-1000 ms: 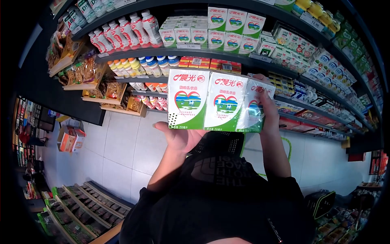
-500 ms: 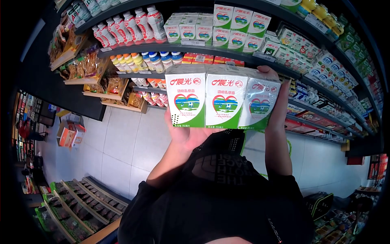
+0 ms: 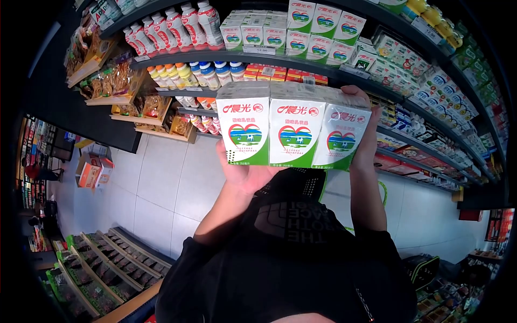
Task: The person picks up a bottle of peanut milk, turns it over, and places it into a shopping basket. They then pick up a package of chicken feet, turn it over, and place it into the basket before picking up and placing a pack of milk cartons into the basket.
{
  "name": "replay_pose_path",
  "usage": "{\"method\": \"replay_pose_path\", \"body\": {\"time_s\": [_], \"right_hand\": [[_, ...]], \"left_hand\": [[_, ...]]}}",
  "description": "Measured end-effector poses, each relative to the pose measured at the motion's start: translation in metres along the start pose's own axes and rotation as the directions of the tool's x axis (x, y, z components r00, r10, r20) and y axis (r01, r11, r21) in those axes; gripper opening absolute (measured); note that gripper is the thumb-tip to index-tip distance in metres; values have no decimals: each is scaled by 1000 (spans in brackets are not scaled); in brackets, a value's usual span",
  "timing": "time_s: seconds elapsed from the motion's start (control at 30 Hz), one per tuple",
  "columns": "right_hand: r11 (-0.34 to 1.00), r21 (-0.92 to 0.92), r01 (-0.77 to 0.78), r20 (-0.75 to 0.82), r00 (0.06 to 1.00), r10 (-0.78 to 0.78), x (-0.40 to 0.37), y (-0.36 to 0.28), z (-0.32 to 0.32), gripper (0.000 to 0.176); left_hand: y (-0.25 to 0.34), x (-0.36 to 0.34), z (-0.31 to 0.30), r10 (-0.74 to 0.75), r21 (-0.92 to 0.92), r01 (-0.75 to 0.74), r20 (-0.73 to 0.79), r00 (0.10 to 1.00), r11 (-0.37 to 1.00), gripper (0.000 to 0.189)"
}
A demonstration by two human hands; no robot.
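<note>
A shrink-wrapped pack of white and green milk cartons with red lettering and heart pictures is held up before the dairy shelves. My left hand supports it from below at its lower left corner, its fingers partly hidden behind and under the pack. On the opposite side my right hand grips the right end, with fingertips over the top edge. Similar cartons stand stacked on the shelf beyond, beside a row of red and white bottles.
Shelf edges curve across behind the pack. Wooden trays of packaged snacks jut out at the left. An orange and white cardboard box stands on the tiled floor. A slatted display rack is at the lower left.
The pack has shifted very slightly left and up in view, held by both hands. The carton at its right end now faces the camera a little more clearly.
</note>
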State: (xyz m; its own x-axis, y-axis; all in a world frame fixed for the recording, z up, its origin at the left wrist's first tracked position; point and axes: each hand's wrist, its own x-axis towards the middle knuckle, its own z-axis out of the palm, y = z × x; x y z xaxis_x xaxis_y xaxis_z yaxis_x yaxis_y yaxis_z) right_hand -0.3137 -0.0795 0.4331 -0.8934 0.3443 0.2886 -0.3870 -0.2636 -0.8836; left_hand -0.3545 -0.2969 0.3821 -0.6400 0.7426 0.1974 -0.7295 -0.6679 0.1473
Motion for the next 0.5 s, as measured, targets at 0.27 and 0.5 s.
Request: {"method": "replay_pose_path", "body": {"time_s": [0.27, 0.5], "right_hand": [[956, -32, 291, 7, 957, -291, 4, 14, -9, 79], [888, -146, 435, 186, 894, -408, 15, 8, -16, 75]], "left_hand": [[4, 1, -8, -64, 60, 66, -50, 997, 996, 97], [-4, 4, -14, -269, -225, 250, -57, 962, 942, 82]]}}
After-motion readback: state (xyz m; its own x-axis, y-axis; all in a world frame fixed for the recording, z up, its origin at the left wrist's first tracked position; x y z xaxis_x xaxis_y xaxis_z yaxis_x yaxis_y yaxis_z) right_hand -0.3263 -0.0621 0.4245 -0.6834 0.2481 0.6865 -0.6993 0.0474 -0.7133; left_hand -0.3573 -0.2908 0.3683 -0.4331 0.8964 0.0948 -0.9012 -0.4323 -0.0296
